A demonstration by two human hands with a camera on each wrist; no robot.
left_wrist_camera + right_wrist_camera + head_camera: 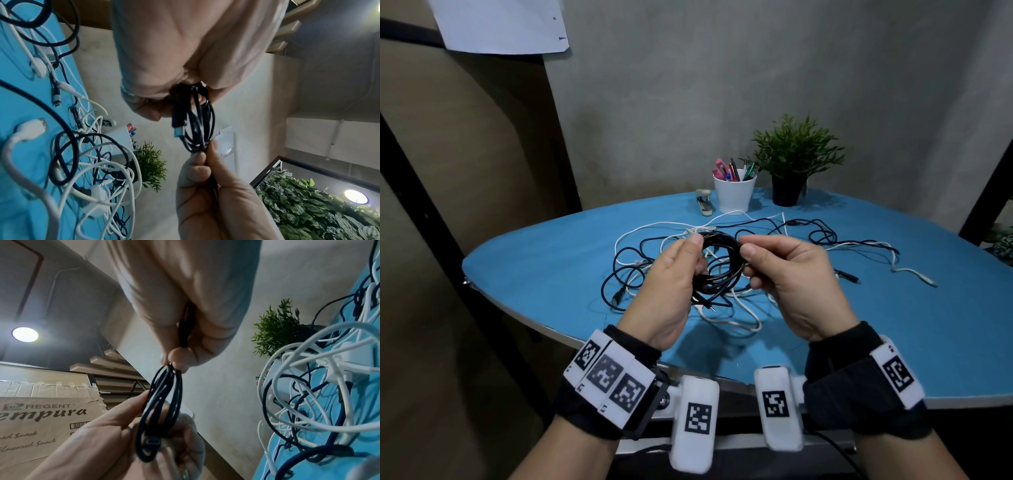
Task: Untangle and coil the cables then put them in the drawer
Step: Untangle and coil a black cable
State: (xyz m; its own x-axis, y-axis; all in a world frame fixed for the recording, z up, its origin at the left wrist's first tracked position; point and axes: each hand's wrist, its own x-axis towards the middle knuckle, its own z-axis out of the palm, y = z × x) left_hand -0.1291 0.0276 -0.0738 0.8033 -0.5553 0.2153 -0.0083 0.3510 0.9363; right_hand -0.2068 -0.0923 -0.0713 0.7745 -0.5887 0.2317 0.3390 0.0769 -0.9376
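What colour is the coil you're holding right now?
Black. The coil shows best in the right wrist view, held between left hand and right hand.

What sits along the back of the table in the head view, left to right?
Stapler → white pen cup → potted plant. In front of them lie the loose cables, and both hands hold the black coil above the tangle.
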